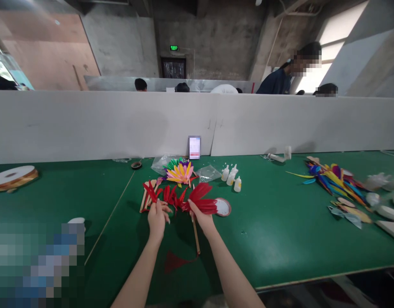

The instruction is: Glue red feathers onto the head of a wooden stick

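A red feather [151, 191] rises from the pinched fingertips of my left hand [157, 216], whose other fingers are partly spread. My right hand [199, 214] grips a red feather fan [201, 197], its thumb across the base of the feathers. The fan's wooden handle [196, 235] points down toward me, and a dark red tassel [177, 262] trails from its end. Loose red feathers [170, 196] lie between my hands. Beside the fan is a round dish of white stuff [223, 207]. Bare wooden fan handles [146, 197] rest just beyond my left hand.
A bunch of multicoloured feathers [180, 173] lies behind my hands, with a phone [194, 147] propped against the white partition [120, 124]. Small white bottles [230, 175] stand to its right. Black tape [136, 165], a ribbon reel [16, 176] and more coloured feathers [339, 182] lie further out.
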### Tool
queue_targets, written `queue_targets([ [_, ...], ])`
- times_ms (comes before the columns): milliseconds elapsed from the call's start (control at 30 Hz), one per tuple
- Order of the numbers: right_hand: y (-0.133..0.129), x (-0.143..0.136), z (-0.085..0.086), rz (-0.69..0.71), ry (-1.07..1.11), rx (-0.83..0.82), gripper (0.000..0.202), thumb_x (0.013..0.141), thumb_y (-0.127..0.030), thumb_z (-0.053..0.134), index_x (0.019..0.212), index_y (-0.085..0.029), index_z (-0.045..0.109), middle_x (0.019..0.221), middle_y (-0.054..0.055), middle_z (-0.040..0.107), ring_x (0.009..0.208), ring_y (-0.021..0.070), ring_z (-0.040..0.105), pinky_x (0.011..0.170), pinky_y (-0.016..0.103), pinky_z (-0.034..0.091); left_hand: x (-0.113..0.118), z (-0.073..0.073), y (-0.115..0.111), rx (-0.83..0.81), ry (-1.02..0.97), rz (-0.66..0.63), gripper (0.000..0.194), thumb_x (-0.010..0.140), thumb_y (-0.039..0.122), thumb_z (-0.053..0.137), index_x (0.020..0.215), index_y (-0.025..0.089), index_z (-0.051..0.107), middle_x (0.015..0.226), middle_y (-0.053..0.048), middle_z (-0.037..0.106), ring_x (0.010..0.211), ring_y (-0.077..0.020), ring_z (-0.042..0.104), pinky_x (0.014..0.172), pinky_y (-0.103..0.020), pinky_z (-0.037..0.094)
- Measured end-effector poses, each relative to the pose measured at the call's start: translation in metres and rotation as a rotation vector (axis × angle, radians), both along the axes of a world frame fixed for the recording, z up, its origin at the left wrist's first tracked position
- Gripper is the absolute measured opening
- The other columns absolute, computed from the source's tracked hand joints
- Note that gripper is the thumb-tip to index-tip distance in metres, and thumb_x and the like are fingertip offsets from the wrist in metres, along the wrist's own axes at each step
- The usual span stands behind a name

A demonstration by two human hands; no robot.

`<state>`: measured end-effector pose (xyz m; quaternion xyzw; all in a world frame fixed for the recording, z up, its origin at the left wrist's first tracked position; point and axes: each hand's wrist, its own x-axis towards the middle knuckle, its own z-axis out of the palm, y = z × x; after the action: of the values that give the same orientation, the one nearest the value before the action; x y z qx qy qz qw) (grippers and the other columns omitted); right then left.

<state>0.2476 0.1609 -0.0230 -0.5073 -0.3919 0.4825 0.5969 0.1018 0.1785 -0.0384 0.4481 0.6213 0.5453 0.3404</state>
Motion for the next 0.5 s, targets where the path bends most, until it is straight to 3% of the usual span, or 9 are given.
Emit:
queue_targets([
  [133, 0.002, 0.008, 0.004, -0.074, 0.054, -0.052, 0.044, 0.07, -0.054, 0.062, 0.042, -0.021, 0.05, 0.041, 0.0, 0.053, 0.042, 0.0152, 0.051, 0.047, 0.028, 0.043, -0.006, -0.002, 0.001, -0.004, 0.315, -0.028, 0.035, 0.085, 0.047, 0.036, 0.078, 0.019, 0.055, 0.044, 0.003, 0.052, 0.044, -0.0149, 0.054, 0.05, -0.024, 0.04],
  [233, 0.002, 0.007, 0.005, -0.05, 0.051, -0.09, 0.046, 0.07, -0.057, 0.06, 0.042, -0.021, 0.051, 0.041, 0.001, 0.054, 0.041, 0.0158, 0.05, 0.047, 0.029, 0.043, -0.003, -0.001, -0.001, -0.067, 0.496, -0.092, 0.041, 0.085, 0.05, 0.039, 0.102, 0.018, 0.057, 0.047, 0.002, 0.056, 0.051, -0.0184, 0.058, 0.051, -0.024, 0.038],
  [333, 0.0, 0.003, 0.004, -0.026, 0.02, -0.12, 0.052, 0.073, -0.06, 0.055, 0.039, -0.021, 0.049, 0.036, 0.001, 0.05, 0.039, 0.0152, 0.048, 0.047, 0.029, 0.042, -0.001, 0.002, -0.005, -0.099, 0.663, -0.064, 0.048, 0.085, 0.052, 0.039, 0.116, 0.019, 0.052, 0.054, 0.001, 0.059, 0.052, -0.019, 0.058, 0.046, -0.023, 0.032],
  [400, 0.0, 0.001, 0.004, -0.022, 0.0, -0.12, 0.054, 0.074, -0.062, 0.052, 0.038, -0.022, 0.047, 0.034, 0.0, 0.047, 0.037, 0.0149, 0.047, 0.045, 0.029, 0.041, -0.001, 0.005, -0.007, -0.065, 0.748, -0.013, 0.044, 0.086, 0.05, 0.039, 0.115, 0.019, 0.053, 0.06, -0.001, 0.061, 0.053, -0.0181, 0.058, 0.044, -0.023, 0.029],
  [500, 0.0, -0.001, 0.002, -0.011, -0.023, -0.093, 0.051, 0.074, -0.062, 0.052, 0.043, -0.022, 0.049, 0.037, 0.0, 0.047, 0.038, 0.0153, 0.047, 0.044, 0.029, 0.039, 0.002, 0.007, -0.012, 0.114, 0.82, 0.055, 0.036, 0.086, 0.045, 0.044, 0.107, 0.019, 0.058, 0.073, -0.003, 0.063, 0.062, -0.0172, 0.06, 0.048, -0.022, 0.034],
])
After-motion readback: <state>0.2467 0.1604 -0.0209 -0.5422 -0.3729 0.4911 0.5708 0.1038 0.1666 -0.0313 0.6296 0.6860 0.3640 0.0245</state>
